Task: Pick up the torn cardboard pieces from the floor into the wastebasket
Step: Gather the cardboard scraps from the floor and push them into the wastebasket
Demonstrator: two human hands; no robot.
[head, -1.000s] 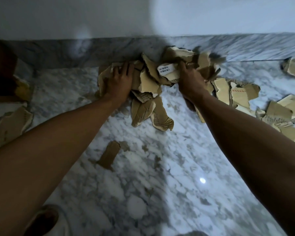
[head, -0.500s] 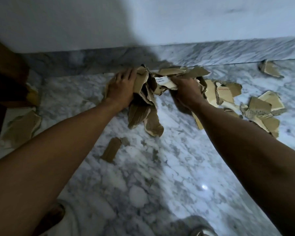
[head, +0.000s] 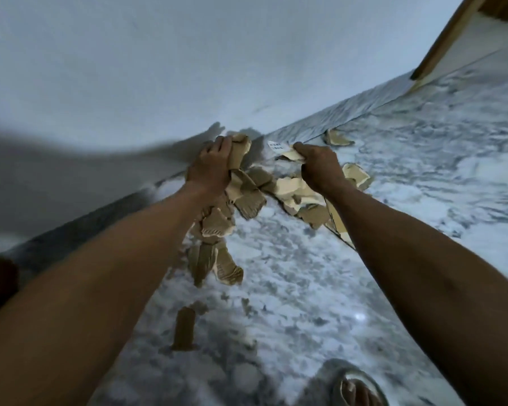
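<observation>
The bundle of torn cardboard pieces (head: 247,194) is gripped between the left hand (head: 210,167) and right hand (head: 320,168), while the wastebasket (head: 354,385) lies below, nearer the right arm.

hands (head: 213,165) — 2 | loose floor pieces (head: 184,328) — 2 | wastebasket (head: 332,373) — 1

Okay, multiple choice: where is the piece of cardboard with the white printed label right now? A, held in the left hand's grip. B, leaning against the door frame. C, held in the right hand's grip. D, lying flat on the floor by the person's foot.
C: the labelled piece sticks out just past the knuckles of the right hand, whose fingers are curled round its bunch of torn cardboard, lifted above the marble floor.
</observation>
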